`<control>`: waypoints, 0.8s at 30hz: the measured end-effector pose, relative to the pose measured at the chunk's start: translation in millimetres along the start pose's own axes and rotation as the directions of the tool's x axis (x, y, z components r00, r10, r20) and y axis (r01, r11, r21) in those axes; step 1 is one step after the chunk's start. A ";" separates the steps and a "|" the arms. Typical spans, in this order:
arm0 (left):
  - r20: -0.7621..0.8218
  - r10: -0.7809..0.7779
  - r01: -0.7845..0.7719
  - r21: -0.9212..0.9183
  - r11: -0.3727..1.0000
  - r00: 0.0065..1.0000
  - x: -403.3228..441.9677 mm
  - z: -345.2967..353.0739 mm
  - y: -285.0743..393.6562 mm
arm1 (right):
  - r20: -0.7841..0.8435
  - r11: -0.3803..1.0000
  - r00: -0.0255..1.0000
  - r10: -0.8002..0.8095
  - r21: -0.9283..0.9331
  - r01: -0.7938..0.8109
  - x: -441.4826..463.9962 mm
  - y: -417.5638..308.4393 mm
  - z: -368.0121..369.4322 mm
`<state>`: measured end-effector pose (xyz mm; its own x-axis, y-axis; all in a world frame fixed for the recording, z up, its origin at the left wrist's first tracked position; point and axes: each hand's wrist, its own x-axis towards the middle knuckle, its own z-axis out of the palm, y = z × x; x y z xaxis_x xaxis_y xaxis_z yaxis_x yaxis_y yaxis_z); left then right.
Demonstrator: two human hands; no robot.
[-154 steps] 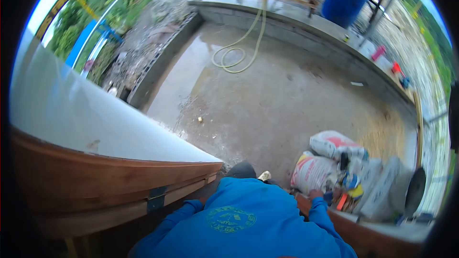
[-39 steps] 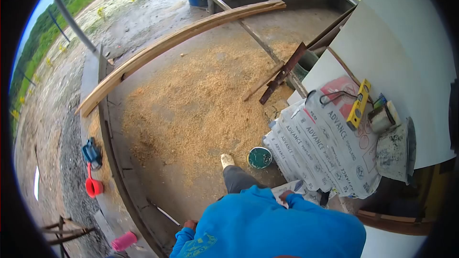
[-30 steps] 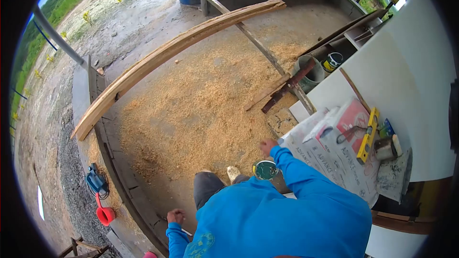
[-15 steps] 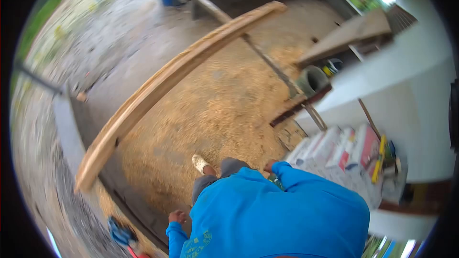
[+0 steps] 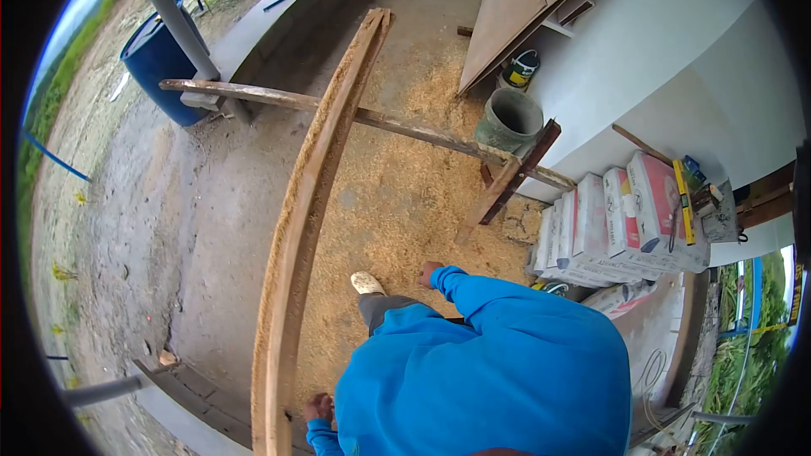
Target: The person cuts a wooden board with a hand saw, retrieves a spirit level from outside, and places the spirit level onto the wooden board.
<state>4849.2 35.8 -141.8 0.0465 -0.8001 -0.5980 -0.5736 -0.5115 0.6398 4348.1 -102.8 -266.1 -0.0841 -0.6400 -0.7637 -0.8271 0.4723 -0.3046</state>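
Observation:
My left hand (image 5: 319,407) hangs beside the near end of a long wooden beam (image 5: 306,203), its fingers loosely bent and apart, with nothing visible in them. My right hand (image 5: 431,274) is out in front of my blue sleeve, fingers curled in, no object showing. The beam slopes away from me, sawdust along its left edge. Under its far part runs a narrow wooden crossbar (image 5: 422,129), propped at the right on a short wooden stand (image 5: 515,181). What holds up the beam's near end is out of sight.
Sawdust (image 5: 397,203) covers the concrete floor. Stacked printed sacks (image 5: 608,219) stand by the white wall on the right, a yellow level (image 5: 683,203) on them. A grey bucket (image 5: 509,118) sits behind the stand. A blue drum (image 5: 165,63) and post stand far left.
My view has turned, so the beam now points more straight ahead and its near end lies close to my left hand. My right hand has come further forward from my body.

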 end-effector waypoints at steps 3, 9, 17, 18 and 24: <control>0.092 0.105 -0.104 -0.011 0.994 0.990 76.2 -4.4 -18.4 | 0.002 0.997 0.999 0.047 0.069 -0.047 7.9 -39.8 -33.6; -0.116 0.079 -0.012 0.493 0.870 0.990 152.5 -47.0 87.7 | -0.241 0.976 0.971 -0.014 0.208 0.065 -22.3 -71.9 -105.0; -0.026 -0.051 0.056 0.650 0.758 0.998 244.5 -80.1 132.5 | -0.174 0.857 0.870 0.461 0.343 -0.385 -138.7 -35.9 -81.8; 0.011 -0.078 0.051 0.659 0.750 0.997 251.8 -80.2 129.9 | -0.096 0.850 0.852 0.515 0.190 -0.492 -139.7 -13.5 -58.5; 0.243 -0.022 -0.145 0.648 0.747 0.970 283.3 -60.6 71.4 | 0.424 0.806 0.891 0.161 -0.577 0.129 -184.4 -35.0 18.6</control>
<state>4871.0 -246.4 -236.2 -0.1410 -0.6884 -0.7115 -0.9656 -0.0628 0.2522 4402.9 9.9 -125.1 0.0274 -0.2378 -0.9709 -0.9985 -0.0519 -0.0155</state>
